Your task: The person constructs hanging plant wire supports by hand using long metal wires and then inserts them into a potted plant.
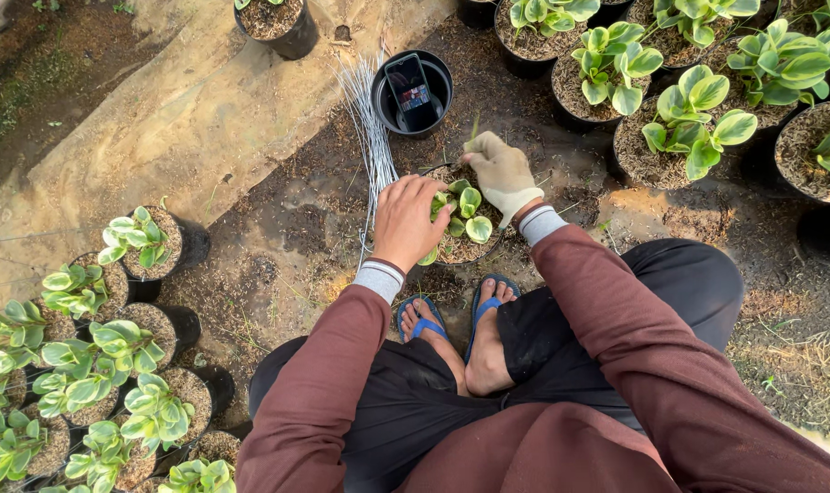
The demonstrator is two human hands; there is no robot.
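1. Person is squatting on bare dirt, both arms in maroon sleeves reaching forward over a black pot [447,251] holding a small green-leaved plant [465,208].
2. Left hand [409,222], bare, is lying palm-down on the plant's left side, fingers bent and close together, covering the leaves; can't tell if it is actually gripping a stem.
3. Right hand [501,173], in a tan glove, is resting on the far right of the same pot, fingers curled together on the soil; can't tell if anything is pinched in it.
4. The pot is sitting just beyond the person's feet in blue flip-flops [451,319], centre of the scene.
5. A bundle of thin white wires [371,137] is lying on the ground just left of the pot.
6. An empty black pot [389,108] is standing farther off, with a phone [411,91] propped inside.
7. Rows of potted plants are standing near left [95,365] and far right [689,100].
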